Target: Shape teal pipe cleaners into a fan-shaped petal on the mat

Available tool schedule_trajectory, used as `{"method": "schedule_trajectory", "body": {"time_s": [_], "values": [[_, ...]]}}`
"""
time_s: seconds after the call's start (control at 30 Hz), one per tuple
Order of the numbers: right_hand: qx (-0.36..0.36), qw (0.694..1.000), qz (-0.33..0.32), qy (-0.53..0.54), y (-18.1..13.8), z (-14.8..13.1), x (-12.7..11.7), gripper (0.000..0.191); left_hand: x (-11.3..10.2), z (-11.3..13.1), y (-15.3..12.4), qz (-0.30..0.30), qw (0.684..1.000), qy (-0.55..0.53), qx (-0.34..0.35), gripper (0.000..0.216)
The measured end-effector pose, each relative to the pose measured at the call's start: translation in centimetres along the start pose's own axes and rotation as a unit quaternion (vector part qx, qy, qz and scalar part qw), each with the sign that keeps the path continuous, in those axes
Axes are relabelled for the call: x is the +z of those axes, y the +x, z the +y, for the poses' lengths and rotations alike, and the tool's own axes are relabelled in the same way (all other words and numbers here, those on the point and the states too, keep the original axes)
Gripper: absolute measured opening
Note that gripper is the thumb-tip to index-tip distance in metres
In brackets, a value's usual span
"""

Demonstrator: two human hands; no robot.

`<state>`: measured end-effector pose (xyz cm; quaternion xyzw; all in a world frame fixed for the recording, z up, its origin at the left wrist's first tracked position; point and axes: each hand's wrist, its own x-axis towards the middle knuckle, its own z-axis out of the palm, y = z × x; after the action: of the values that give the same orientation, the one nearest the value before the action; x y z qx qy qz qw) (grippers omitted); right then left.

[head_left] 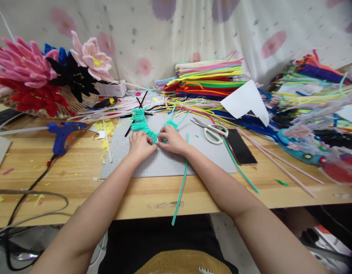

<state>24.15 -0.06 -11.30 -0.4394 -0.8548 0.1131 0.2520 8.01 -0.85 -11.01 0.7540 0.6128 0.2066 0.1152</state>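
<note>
Both my hands rest on a grey cutting mat [164, 161] and pinch a teal pipe-cleaner piece [141, 123] folded into a curved row of loops. My left hand [140, 144] grips the left part of the loops, fingers closed. My right hand [171, 140] pinches the right part next to it. A long straight teal pipe cleaner [180, 192] runs from under my right hand over the table's front edge. Black pipe cleaners [140, 103] lie behind the teal piece.
White-handled scissors [211, 131] and a dark phone [240, 146] lie right of the mat. A blue glue gun [61, 133] with its cord sits at left. Pipe-cleaner flowers [35, 76] stand at back left; stacks of coloured pipe cleaners [207, 78] fill the back and right.
</note>
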Motion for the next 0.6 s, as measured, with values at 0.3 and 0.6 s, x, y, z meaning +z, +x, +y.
{"method": "schedule_trajectory", "body": {"time_s": [0.3, 0.6], "values": [[-0.012, 1.000, 0.002, -0.006, -0.1, 0.0, -0.2, 0.011, -0.3, 0.1, -0.4, 0.005, 1.000, 0.013, -0.001, 0.010], [-0.015, 0.999, 0.024, 0.017, 0.1, 0.1, 0.3, 0.011, -1.3, -0.2, -0.5, -0.002, 0.997, -0.034, 0.070, 0.012]]}}
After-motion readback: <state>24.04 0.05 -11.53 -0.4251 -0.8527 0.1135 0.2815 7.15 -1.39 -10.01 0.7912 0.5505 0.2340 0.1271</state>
